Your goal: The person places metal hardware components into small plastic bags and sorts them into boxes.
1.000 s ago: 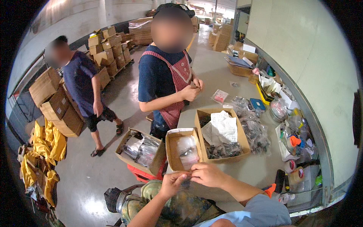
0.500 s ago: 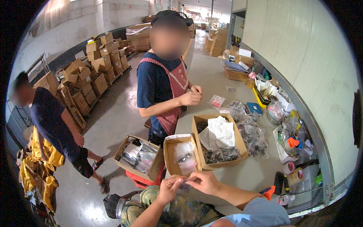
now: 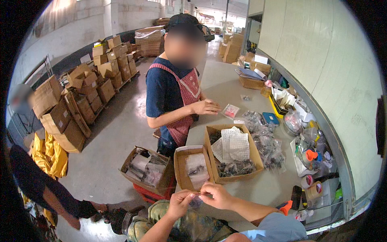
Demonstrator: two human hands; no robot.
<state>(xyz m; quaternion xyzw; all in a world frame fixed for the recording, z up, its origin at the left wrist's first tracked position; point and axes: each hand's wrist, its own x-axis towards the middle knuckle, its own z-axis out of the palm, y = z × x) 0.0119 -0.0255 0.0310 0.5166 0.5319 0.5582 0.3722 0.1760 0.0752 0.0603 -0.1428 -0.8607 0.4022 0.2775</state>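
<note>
My left hand (image 3: 179,204) and my right hand (image 3: 216,196) are close together at the table's near edge, thumbs and fingertips pinched. Between them hangs a small clear plastic bag (image 3: 196,202), held at its upper edge; its contents are too small to make out. Just beyond my hands lies a shallow cardboard box (image 3: 180,166) with small clear packets in it. To its right, a larger carton (image 3: 258,158) holds dark small parts in bags under crumpled white paper. On its left, another open carton (image 3: 128,176) of bagged parts rests on a red crate (image 3: 146,195).
Across the table (image 3: 219,86) a co-worker in a red checked apron (image 3: 188,86) stands at the left side. Bagged parts (image 3: 269,151), a blue box (image 3: 270,118) and tape rolls (image 3: 314,188) lie to the right. Another person walks at far left, near stacked cartons (image 3: 105,90).
The walking person has come nearer along the left side. The co-worker's hands have parted from their clasp and reach toward a red-and-white packet. My hands stay nearly in place, still pinching.
</note>
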